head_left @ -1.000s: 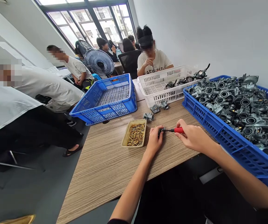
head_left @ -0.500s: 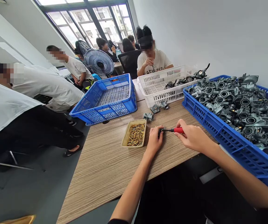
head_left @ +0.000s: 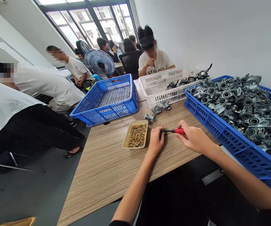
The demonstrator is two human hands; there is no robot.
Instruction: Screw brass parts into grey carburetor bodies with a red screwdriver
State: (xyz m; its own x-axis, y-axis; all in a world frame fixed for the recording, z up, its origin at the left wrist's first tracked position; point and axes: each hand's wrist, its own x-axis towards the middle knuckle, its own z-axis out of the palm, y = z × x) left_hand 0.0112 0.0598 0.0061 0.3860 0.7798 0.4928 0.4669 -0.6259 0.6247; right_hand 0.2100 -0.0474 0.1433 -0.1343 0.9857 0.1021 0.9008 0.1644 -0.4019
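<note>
My left hand [head_left: 156, 139] is closed around a small dark metal part [head_left: 161, 133], most of it hidden by the fingers; it looks like a carburetor piece. My right hand [head_left: 192, 135] grips the red handle of a screwdriver [head_left: 180, 131]. The screwdriver's shaft points left, and its tip meets the part in my left hand. Just left of that hand stands a beige tray [head_left: 125, 144] filled with small brass jets [head_left: 137, 135]. Behind the hands, loose carburetor bodies [head_left: 150, 117] lie on the wooden table [head_left: 107, 169].
On the right, a blue crate [head_left: 222, 133] is heaped with carburetor bodies. A white crate [head_left: 170, 99] at the back holds several carburetors; a blue crate [head_left: 104, 114] stands left of it. A co-worker [head_left: 157, 59] sits across, and people [head_left: 43, 84] are at the left beside a fan [head_left: 100, 62].
My hands keep almost the same position, the screwdriver still on the part. At the far left, the leaning person has shifted slightly to the right.
</note>
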